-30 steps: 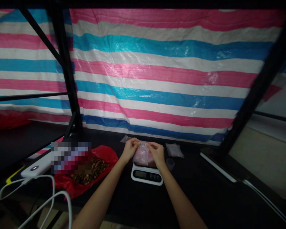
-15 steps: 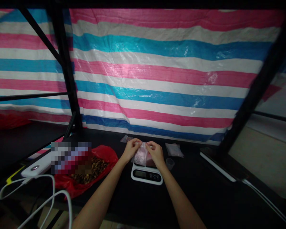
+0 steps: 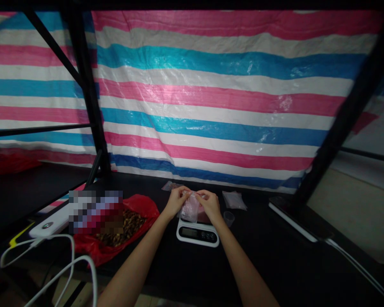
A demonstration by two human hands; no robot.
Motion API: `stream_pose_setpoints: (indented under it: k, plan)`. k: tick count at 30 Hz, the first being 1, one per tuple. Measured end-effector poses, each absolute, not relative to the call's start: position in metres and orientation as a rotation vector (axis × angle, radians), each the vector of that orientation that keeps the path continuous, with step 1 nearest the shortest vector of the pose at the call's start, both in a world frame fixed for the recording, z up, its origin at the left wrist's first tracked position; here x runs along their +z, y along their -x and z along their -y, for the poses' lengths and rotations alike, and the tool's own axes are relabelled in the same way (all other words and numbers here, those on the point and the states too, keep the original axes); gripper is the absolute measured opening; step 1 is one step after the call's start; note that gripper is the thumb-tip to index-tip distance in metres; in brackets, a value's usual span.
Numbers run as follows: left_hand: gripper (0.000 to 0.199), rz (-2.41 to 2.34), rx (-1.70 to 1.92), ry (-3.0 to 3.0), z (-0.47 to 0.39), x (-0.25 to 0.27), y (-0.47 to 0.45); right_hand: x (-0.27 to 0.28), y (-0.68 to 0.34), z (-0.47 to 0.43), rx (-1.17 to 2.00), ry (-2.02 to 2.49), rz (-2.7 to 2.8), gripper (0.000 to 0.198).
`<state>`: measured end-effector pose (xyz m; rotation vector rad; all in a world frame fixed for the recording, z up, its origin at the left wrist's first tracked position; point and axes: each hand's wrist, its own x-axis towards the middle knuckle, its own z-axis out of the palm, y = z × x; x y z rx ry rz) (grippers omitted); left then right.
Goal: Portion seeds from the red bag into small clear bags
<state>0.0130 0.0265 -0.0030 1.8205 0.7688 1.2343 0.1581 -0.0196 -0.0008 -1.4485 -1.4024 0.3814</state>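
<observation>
I'm on the head view, and right across 12 o'clock spreads the striped tarp (image 3: 211, 102), pink, white and blue, the biggest thing here! Below it runs the black table (image 3: 259, 264), with a dark post (image 3: 91, 102) leaning at 10 o'clock. Now I read the clock from the scale.

At 9 o'clock, here's the red bag (image 3: 149, 204), open and heaped with brown pieces (image 3: 134, 221); a pixelated patch hides part of it. Farther out on that line I pick up a white device (image 3: 48, 227) with a white cable (image 3: 94, 277) looping toward 8 o'clock. Over at 3 o'clock lies a flat dark device (image 3: 296, 215) with a pale edge.

Dead centre, the scale (image 3: 198, 235), face toward me, its display too dark to read. And here's the action: 2 hands above it! My left hand (image 3: 176, 202) at 11 o'clock and my right hand (image 3: 210, 204) at 1 o'clock each pinch the top edge of the clear bag (image 3: 189, 209) between thumb and fingers. It hangs over the scale's far half; touching or not, I can't tell.

Smaller now: a filled packet (image 3: 234, 200) between 1 and 2 o'clock, a small packet (image 3: 169, 186) at 11, a clear cup (image 3: 229, 218) at 2, near my right wrist.
</observation>
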Motion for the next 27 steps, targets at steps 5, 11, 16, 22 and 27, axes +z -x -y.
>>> stream_pose_setpoints:
  k: [5, 11, 16, 22, 27]
  plan:
    - [0.025, -0.792, 1.272, -1.868, -0.026, -0.004, -0.014, -0.003, -0.158, 0.018, 0.377, 1.478, 1.391, 0.027]
    - [0.026, -0.844, 1.273, -1.923, -0.025, -0.005, -0.015, -0.003, -0.159, 0.017, 0.348, 1.526, 1.427, 0.024]
    - [0.024, -0.799, 1.271, -1.924, -0.023, -0.004, -0.016, 0.002, -0.16, 0.021, 0.306, 1.546, 1.445, 0.022]
    - [0.028, -0.72, 1.24, -1.876, -0.018, -0.006, -0.02, 0.008, -0.158, 0.028, 0.2, 1.573, 1.487, 0.02]
    - [0.028, -0.755, 1.221, -1.879, -0.019, -0.007, -0.02, 0.008, -0.157, 0.029, 0.196, 1.579, 1.499, 0.019]
